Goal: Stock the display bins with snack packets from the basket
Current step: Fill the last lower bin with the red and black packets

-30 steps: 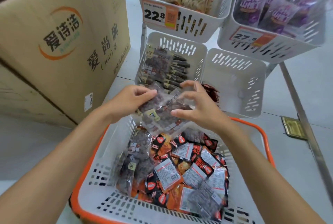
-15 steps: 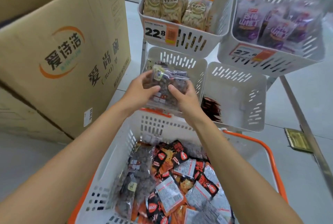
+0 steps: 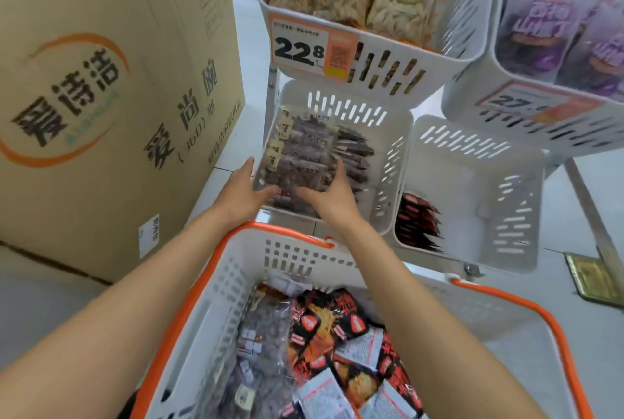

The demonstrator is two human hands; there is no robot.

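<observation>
Both arms reach forward over the far rim of the basket, nearly straight, into the lower left bin of the white display rack. Left hand is at the near left corner of a clear packet of dark snacks, palm turned inward, thumb pointing up along the packet's left edge and fingers curled under its lower edge. Right hand mirrors it at the near right corner, thumb raised against the packet's right edge, fingers spread beneath. Each hand is closed on the packet, which lies tilted on top of other dark packets already in that bin. Beside it, the lower right bin holds a few red-and-black packets against its left wall. Above, the upper left bin, which carries a price tag, holds pale snack bags, and the upper right bin holds purple bags. More dark and red-and-black packets lie heaped in the basket under the forearms. To the left stands a large cardboard box
</observation>
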